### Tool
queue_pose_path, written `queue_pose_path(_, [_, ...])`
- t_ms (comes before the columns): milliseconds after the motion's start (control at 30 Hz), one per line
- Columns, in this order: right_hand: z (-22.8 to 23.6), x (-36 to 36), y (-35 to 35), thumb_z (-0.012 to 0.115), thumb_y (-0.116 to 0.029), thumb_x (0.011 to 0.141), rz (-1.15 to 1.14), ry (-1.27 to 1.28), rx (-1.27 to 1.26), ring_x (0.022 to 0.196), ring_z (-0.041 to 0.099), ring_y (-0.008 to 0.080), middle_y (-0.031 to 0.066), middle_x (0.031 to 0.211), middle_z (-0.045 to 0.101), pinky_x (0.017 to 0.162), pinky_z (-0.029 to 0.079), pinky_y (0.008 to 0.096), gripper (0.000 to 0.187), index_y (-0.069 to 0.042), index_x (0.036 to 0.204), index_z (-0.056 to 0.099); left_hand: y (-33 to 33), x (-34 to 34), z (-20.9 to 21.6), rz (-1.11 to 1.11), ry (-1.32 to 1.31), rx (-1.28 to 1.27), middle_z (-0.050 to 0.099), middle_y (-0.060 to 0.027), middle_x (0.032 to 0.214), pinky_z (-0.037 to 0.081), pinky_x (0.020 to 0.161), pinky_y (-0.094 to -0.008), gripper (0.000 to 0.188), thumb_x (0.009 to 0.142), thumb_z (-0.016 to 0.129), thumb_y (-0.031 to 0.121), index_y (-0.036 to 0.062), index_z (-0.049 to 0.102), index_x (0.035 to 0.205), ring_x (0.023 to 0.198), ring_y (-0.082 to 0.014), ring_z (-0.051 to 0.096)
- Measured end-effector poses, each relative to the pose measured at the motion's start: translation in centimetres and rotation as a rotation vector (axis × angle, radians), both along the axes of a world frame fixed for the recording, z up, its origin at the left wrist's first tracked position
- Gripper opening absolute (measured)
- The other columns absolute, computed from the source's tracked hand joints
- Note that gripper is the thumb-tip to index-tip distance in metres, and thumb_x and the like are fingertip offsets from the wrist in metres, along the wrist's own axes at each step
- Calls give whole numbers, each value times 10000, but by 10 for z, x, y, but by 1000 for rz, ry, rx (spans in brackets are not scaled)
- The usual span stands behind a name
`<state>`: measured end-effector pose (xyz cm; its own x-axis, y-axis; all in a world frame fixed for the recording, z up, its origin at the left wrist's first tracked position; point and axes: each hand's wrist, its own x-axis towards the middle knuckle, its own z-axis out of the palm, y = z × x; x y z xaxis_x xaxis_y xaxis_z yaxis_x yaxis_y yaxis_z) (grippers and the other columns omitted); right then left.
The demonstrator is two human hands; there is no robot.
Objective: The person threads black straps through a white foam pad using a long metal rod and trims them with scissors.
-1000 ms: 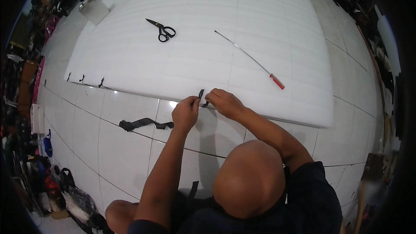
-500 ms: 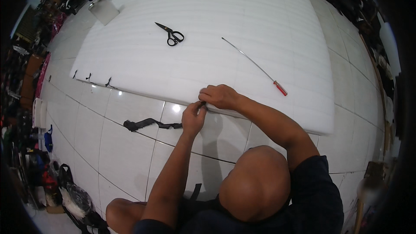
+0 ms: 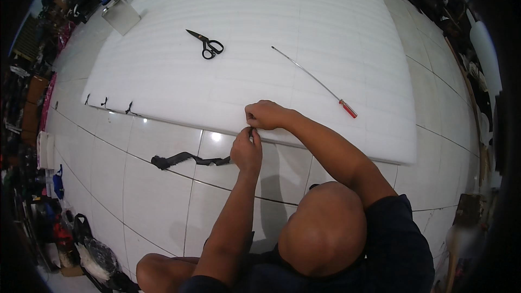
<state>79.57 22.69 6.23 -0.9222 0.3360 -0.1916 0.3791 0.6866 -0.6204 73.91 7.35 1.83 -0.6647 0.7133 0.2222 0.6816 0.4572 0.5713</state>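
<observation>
A large white foam slab point(image 3: 304, 76) lies on the tiled floor. At its near edge my left hand point(image 3: 246, 149) pinches a small dark bit between thumb and fingers. My right hand point(image 3: 266, 115) is closed just above it on the slab's edge; what its fingers hold is hidden. A crumpled black fabric strip point(image 3: 182, 158) lies on the floor and runs up to my left hand. Small black ties point(image 3: 129, 108) poke from the edge at the left. On the slab rest black scissors point(image 3: 209, 46) and a long screwdriver point(image 3: 347, 108) with a red handle.
A square metal can point(image 3: 121, 16) stands at the slab's far left corner. Mixed goods and bags point(image 3: 95, 249) crowd the left side. Long boards point(image 3: 461, 70) and other items line the right. My bent left knee point(image 3: 163, 268) is low in view.
Both hands stay together at the slab's edge. My right hand has lifted slightly away from the left one. The whole view has shifted a little.
</observation>
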Motion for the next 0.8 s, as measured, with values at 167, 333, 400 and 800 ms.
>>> queue_pose_path(167, [-10,10,-14,615,-170,855,-298,167,-166,921,643,319,155,917,670,805,510,419,180,-31,969,614,-1,-5,2,-101,-2,-87,705,-142,883,524,706,-424,243,915,617,256,40,695,995,809,-325,681])
queue_pose_path(333, [-25,34,-28,664,-98,819,-520,508,-333,958,634,278,153,1092,586,827,532,342,239,-9,1029,590,10,-54,6,-353,-513,-152,714,-133,901,501,746,-331,305,910,615,238,-4,693,1079,799,-183,655])
queue_pose_path(400, [-25,41,-35,671,-102,810,-361,558,-267,1012,607,293,146,1097,579,855,521,358,240,-22,1025,601,17,-75,15,-382,-825,-343,703,-103,956,476,811,-313,323,907,617,234,-19,684,1095,877,-167,623])
queue_pose_path(800, [-13,53,-51,760,-196,779,-261,413,219,888,548,239,28,896,608,828,404,393,148,-105,862,679,27,-77,45,-369,-1033,-533,640,-38,934,419,799,-291,310,922,584,265,-7,671,1043,885,-149,535])
